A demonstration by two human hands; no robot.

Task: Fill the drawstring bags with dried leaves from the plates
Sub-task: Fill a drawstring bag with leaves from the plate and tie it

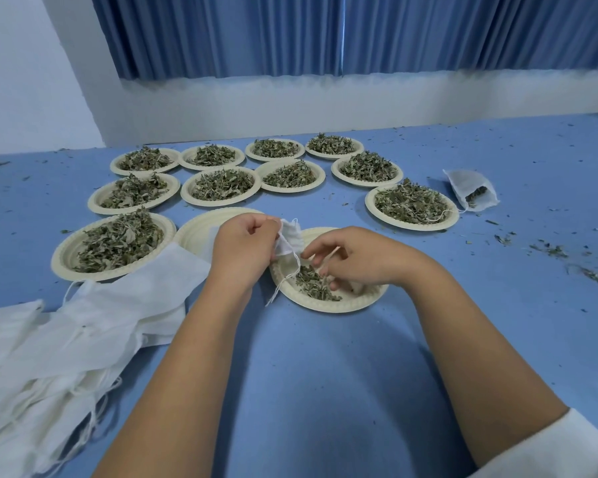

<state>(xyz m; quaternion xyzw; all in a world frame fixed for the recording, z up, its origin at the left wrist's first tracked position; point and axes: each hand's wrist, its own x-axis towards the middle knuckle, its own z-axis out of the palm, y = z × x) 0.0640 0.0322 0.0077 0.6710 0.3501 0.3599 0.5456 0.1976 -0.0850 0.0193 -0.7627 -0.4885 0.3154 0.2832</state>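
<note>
1. Drawstring bag (pixel 288 240): white and bunched, it is held above the far rim of the near plate (pixel 328 307). The left hand (pixel 246 244) grips its gathered mouth in curled fingers, and its strings (pixel 283 281) trail down over the plate's edge.
2. The right hand (pixel 356 262) hovers over the same plate with its fingers curled down into a small heap of dried leaves (pixel 316 284). Whether they hold any leaves cannot be told.
3. An empty plate (pixel 201 229) sits just behind the left hand, partly hidden by it.
4. Ten heaped plates (pixel 95 201) stand in rows beyond and to either side.
5. A pile of empty bags (pixel 66 339) lies at the left, one corner overlapping the empty plate.
6. A partly filled bag (pixel 470 188) lies just beside the rightmost heaped plate, with leaves showing at its mouth.
7. Leaf crumbs (pixel 549 251) are scattered on the blue table (pixel 325 374).
</note>
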